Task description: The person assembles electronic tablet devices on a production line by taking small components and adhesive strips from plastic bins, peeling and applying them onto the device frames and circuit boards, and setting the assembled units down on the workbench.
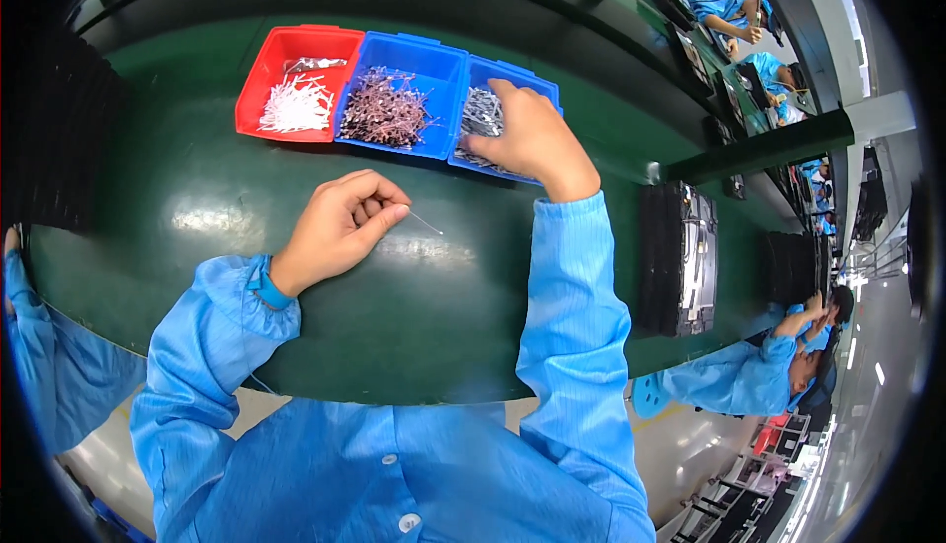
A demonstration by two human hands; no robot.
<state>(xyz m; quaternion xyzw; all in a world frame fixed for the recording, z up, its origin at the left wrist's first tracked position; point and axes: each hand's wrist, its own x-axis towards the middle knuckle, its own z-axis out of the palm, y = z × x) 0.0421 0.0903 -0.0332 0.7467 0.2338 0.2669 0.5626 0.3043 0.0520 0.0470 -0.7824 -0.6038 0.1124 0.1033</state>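
Between thumb and forefinger, my left hand [342, 223] pinches a thin wire-like piece [426, 222] with a tiny pale tip, held over the green table. My right hand [535, 137] reaches into the right blue bin [522, 78], its fingers at a heap of small silvery grey parts [481, 114]. Whether those fingers grip a part is hidden. Left of it, a second blue bin [439, 62] holds a pile of thin brownish-pink leaded parts [384, 109]. A red bin [258, 85] at the row's left end contains short white sticks or tubes [298, 104] and a small clear bag [317, 64].
The bins stand on a green tabletop [197, 169]. Black stacked trays [680, 257] stand at the right, and a dark stack [59, 129] rises at the far left. A metal post [759, 146] crosses the right side. Several people in blue work nearby.
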